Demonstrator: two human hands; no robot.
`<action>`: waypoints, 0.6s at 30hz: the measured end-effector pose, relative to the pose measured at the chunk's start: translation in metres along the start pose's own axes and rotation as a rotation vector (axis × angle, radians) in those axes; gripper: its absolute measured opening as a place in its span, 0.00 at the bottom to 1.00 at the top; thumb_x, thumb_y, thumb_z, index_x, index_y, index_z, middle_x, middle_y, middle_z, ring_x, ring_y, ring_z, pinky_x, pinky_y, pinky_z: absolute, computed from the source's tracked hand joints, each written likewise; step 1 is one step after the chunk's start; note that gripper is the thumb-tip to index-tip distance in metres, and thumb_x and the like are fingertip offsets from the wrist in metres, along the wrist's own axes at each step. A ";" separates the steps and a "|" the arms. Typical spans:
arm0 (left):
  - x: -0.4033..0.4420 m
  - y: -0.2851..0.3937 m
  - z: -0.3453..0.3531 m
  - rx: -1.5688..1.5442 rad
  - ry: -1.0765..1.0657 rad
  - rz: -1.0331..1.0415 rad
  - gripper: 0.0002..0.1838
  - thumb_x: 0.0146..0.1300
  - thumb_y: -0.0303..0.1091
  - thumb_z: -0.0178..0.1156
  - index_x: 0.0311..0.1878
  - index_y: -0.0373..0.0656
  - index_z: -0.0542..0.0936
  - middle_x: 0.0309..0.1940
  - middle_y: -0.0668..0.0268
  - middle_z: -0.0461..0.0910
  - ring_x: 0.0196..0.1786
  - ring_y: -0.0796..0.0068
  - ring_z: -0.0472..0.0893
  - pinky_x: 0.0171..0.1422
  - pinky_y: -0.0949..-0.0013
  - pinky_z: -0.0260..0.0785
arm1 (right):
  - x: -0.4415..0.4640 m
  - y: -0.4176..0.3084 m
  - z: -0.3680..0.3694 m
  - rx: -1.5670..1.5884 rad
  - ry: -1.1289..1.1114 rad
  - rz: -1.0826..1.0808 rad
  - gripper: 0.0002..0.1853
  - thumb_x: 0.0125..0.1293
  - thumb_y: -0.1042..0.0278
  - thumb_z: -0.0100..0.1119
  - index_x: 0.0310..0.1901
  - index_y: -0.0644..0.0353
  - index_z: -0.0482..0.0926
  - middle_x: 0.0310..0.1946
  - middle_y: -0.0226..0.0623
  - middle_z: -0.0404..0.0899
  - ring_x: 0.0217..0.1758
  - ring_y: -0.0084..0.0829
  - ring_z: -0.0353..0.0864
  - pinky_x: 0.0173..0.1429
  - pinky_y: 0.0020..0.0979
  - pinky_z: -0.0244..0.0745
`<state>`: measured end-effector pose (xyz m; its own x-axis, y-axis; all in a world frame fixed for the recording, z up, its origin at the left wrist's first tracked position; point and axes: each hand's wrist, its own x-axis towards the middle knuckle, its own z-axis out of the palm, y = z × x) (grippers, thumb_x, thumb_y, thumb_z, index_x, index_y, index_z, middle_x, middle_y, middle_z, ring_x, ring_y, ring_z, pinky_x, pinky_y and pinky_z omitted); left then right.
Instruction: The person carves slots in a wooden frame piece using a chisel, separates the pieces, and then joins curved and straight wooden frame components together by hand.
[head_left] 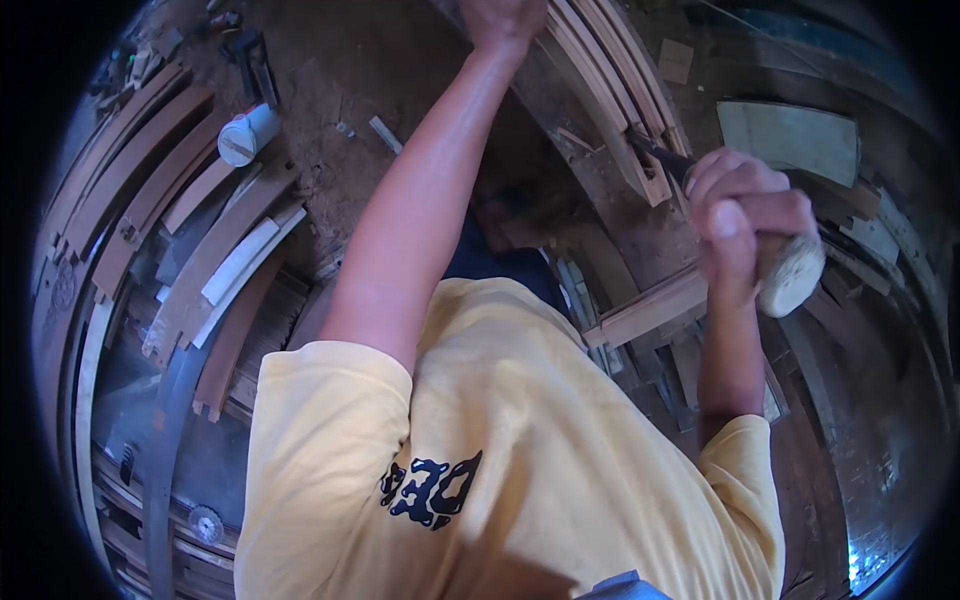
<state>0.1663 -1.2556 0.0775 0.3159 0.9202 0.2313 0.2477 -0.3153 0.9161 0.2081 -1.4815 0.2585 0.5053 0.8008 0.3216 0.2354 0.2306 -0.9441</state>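
Note:
My right hand (738,215) is wrapped round the handle of a chisel (790,278), whose pale, rounded wooden butt sticks out below the fist. Its dark blade (662,155) points up and left, with the tip at a curved wooden piece (610,95) that has long grooves along it. Whether the tip touches the wood or sits in a slot I cannot tell. My left hand (505,18) is at the top edge of the view, beside the upper part of that curved wood. The frame cuts off its fingers, so what it holds or touches is hidden.
Curved wooden boards (130,190) are stacked at the left, with a white tub (248,135) among them. A toothed disc (206,524) lies lower left. A pale panel (790,138) is at the right. A wooden bar (650,308) crosses below the chisel. Wood scraps litter the floor.

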 end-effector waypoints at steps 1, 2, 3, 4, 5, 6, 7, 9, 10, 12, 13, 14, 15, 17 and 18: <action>0.003 -0.004 0.002 0.002 -0.005 0.010 0.45 0.75 0.49 0.50 0.81 0.26 0.47 0.74 0.27 0.60 0.76 0.33 0.65 0.81 0.51 0.56 | 0.007 0.006 -0.005 0.069 -0.001 0.058 0.09 0.71 0.72 0.65 0.37 0.57 0.72 0.22 0.31 0.74 0.22 0.23 0.70 0.27 0.29 0.65; 0.003 -0.009 0.005 0.037 0.019 0.047 0.45 0.74 0.49 0.50 0.81 0.25 0.46 0.74 0.27 0.60 0.76 0.33 0.65 0.82 0.51 0.55 | 0.015 0.012 -0.010 0.138 0.001 0.115 0.08 0.71 0.72 0.65 0.38 0.58 0.73 0.22 0.31 0.76 0.21 0.21 0.69 0.26 0.29 0.64; 0.001 -0.014 0.007 0.069 0.043 0.084 0.46 0.74 0.49 0.50 0.81 0.25 0.46 0.74 0.26 0.60 0.77 0.33 0.64 0.82 0.52 0.55 | 0.022 0.018 -0.015 0.207 0.008 0.173 0.08 0.71 0.73 0.66 0.38 0.59 0.73 0.23 0.31 0.77 0.21 0.19 0.68 0.25 0.28 0.62; 0.006 -0.011 0.008 0.054 0.041 0.102 0.46 0.74 0.49 0.50 0.81 0.25 0.46 0.74 0.26 0.60 0.77 0.33 0.64 0.82 0.52 0.55 | 0.037 0.033 -0.007 -0.023 -0.024 0.191 0.06 0.72 0.72 0.64 0.38 0.58 0.75 0.23 0.29 0.75 0.21 0.19 0.68 0.25 0.27 0.61; 0.005 -0.006 0.005 0.049 0.003 0.036 0.46 0.74 0.50 0.50 0.81 0.24 0.46 0.74 0.26 0.60 0.77 0.33 0.64 0.82 0.52 0.55 | 0.052 0.048 0.001 -0.267 -0.062 0.204 0.05 0.73 0.72 0.63 0.38 0.58 0.77 0.23 0.28 0.74 0.21 0.19 0.69 0.25 0.25 0.61; 0.000 -0.005 0.001 0.049 -0.042 -0.038 0.47 0.74 0.51 0.50 0.81 0.24 0.46 0.73 0.26 0.61 0.77 0.33 0.64 0.82 0.52 0.55 | 0.066 0.063 0.009 -0.497 -0.102 0.212 0.04 0.74 0.71 0.62 0.38 0.58 0.79 0.23 0.26 0.72 0.22 0.19 0.70 0.26 0.24 0.60; 0.000 -0.023 0.008 0.142 0.017 0.014 0.48 0.74 0.53 0.51 0.81 0.26 0.46 0.71 0.26 0.65 0.73 0.31 0.68 0.79 0.50 0.59 | 0.097 0.085 0.039 -0.273 -0.105 0.272 0.04 0.66 0.72 0.64 0.35 0.63 0.82 0.22 0.28 0.76 0.24 0.19 0.72 0.30 0.27 0.67; -0.002 -0.010 -0.003 0.103 -0.070 -0.079 0.48 0.74 0.54 0.51 0.82 0.27 0.46 0.71 0.27 0.66 0.72 0.31 0.70 0.78 0.50 0.61 | 0.115 0.091 0.046 -0.055 -0.100 0.311 0.06 0.59 0.74 0.66 0.32 0.68 0.84 0.21 0.30 0.80 0.27 0.19 0.75 0.35 0.31 0.74; -0.002 -0.004 -0.005 0.074 -0.150 -0.183 0.49 0.73 0.55 0.52 0.82 0.28 0.46 0.70 0.28 0.67 0.71 0.30 0.71 0.76 0.49 0.63 | 0.111 0.081 0.041 -0.170 -0.131 0.353 0.09 0.62 0.71 0.63 0.41 0.67 0.85 0.32 0.37 0.84 0.36 0.24 0.79 0.44 0.34 0.76; -0.001 -0.002 0.000 -0.031 -0.103 -0.157 0.49 0.73 0.56 0.53 0.83 0.31 0.46 0.70 0.29 0.69 0.70 0.31 0.73 0.74 0.47 0.66 | 0.083 0.051 0.025 -0.288 -0.168 0.417 0.13 0.66 0.69 0.61 0.49 0.65 0.86 0.42 0.43 0.88 0.46 0.28 0.84 0.54 0.38 0.79; -0.001 -0.008 0.003 -0.021 -0.058 -0.093 0.49 0.73 0.55 0.53 0.83 0.31 0.45 0.69 0.29 0.70 0.70 0.32 0.73 0.72 0.47 0.67 | 0.060 0.027 0.009 -0.306 -0.158 0.322 0.07 0.67 0.71 0.62 0.43 0.62 0.80 0.35 0.40 0.82 0.37 0.26 0.79 0.44 0.33 0.73; -0.001 -0.015 0.004 -0.005 -0.016 -0.028 0.49 0.73 0.55 0.53 0.83 0.32 0.45 0.68 0.30 0.71 0.69 0.33 0.74 0.71 0.47 0.67 | 0.037 0.006 -0.005 -0.318 -0.146 0.229 0.06 0.68 0.72 0.62 0.38 0.59 0.74 0.28 0.37 0.77 0.29 0.23 0.73 0.34 0.28 0.67; -0.001 -0.026 0.007 0.000 -0.019 -0.033 0.49 0.73 0.55 0.53 0.83 0.32 0.45 0.68 0.30 0.71 0.69 0.33 0.74 0.71 0.47 0.67 | 0.032 0.003 -0.009 -0.220 -0.087 0.226 0.07 0.69 0.74 0.62 0.36 0.59 0.72 0.26 0.36 0.75 0.26 0.23 0.71 0.31 0.26 0.65; 0.007 -0.031 0.009 0.279 0.112 0.220 0.48 0.74 0.53 0.52 0.83 0.31 0.45 0.67 0.29 0.72 0.68 0.34 0.76 0.70 0.47 0.68 | 0.022 -0.005 -0.015 -0.023 0.030 0.205 0.12 0.69 0.76 0.62 0.32 0.58 0.67 0.21 0.35 0.71 0.21 0.23 0.68 0.25 0.23 0.61; 0.002 -0.032 0.009 0.275 0.101 0.234 0.48 0.74 0.53 0.52 0.83 0.31 0.45 0.67 0.29 0.72 0.68 0.34 0.76 0.70 0.47 0.68 | 0.020 -0.010 -0.018 0.001 0.107 0.325 0.11 0.69 0.75 0.63 0.33 0.59 0.69 0.21 0.34 0.72 0.21 0.22 0.68 0.26 0.23 0.61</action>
<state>0.1670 -1.2453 0.0455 0.3048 0.8298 0.4674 0.4202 -0.5576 0.7159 0.2308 -1.4780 0.2752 0.6381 0.7699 0.0091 0.0464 -0.0267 -0.9986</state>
